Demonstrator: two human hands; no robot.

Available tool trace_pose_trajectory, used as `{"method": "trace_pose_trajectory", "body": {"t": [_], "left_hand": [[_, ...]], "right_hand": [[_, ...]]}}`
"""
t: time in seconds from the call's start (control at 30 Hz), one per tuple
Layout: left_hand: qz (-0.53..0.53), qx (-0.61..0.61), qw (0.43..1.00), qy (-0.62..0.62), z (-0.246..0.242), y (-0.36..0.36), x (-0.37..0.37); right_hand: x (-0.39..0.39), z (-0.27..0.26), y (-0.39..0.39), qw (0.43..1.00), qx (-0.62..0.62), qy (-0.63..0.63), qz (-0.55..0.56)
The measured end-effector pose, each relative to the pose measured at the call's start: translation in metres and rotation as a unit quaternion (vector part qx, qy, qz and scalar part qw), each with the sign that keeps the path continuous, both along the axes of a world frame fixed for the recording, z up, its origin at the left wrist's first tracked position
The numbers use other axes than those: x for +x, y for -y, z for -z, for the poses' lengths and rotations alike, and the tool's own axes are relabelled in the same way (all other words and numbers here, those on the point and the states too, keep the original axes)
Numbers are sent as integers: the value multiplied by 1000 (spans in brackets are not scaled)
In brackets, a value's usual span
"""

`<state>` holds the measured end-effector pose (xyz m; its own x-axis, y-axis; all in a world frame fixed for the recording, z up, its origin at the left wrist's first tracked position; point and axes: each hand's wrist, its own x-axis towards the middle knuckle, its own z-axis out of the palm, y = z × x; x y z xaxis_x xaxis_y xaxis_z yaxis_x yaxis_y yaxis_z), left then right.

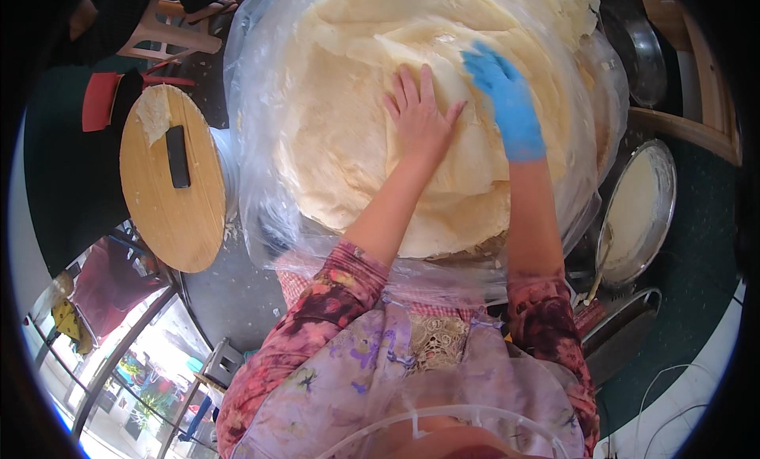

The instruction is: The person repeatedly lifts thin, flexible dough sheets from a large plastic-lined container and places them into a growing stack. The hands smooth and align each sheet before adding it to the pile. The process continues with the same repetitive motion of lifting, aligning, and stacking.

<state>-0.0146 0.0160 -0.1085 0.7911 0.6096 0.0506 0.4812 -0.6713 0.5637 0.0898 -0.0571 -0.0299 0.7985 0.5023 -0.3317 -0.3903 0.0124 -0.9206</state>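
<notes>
A wide stack of thin, pale yellow sheets that look like flatbread or pancakes (338, 120) lies before me on clear plastic sheeting (255, 162). My bare left hand (418, 114) rests palm down with fingers spread on a folded sheet (469, 156) near the middle of the stack. To its right, my right hand (504, 102) wears a blue glove and lies over the sheets at the fold's right side, slightly blurred. Its fingers point up and left. Neither hand visibly grips anything; what lies under the palms is hidden.
At left stands a round wooden board (178, 221) bearing a dark oblong object (177, 156) and a pale scrap. A metal basin of pale batter (635, 209) with a ladle sits at right, below a dark round pan (632, 49). Another person's hand (211, 9) shows at upper left, near a stool (172, 37).
</notes>
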Motion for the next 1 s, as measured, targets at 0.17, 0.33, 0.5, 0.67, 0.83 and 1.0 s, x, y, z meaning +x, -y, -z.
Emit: {"method": "trace_pose_trajectory", "body": {"t": [0.17, 0.33, 0.5, 0.67, 0.83, 1.0], "left_hand": [[-55, 53, 997, -26, 5, 7, 18], [-16, -23, 1000, 0, -7, -19, -9], [-155, -468, 859, 138, -13, -33, -58], [-101, -592, 795, 82, -38, -41, -89], [-124, -634, 762, 44, -77, -45, -124], [-117, -620, 775, -42, -114, -21, -109]], "right_hand": [[-120, -25, 49, 872, -216, 411, -154], [-141, 36, 68, 771, -407, 436, -223], [-126, 51, 78, 778, -387, 444, -217], [-146, 37, 75, 748, -438, 458, -197], [-163, 50, 55, 755, -370, 514, -171], [-156, 58, 64, 844, -192, 486, -122]]}}
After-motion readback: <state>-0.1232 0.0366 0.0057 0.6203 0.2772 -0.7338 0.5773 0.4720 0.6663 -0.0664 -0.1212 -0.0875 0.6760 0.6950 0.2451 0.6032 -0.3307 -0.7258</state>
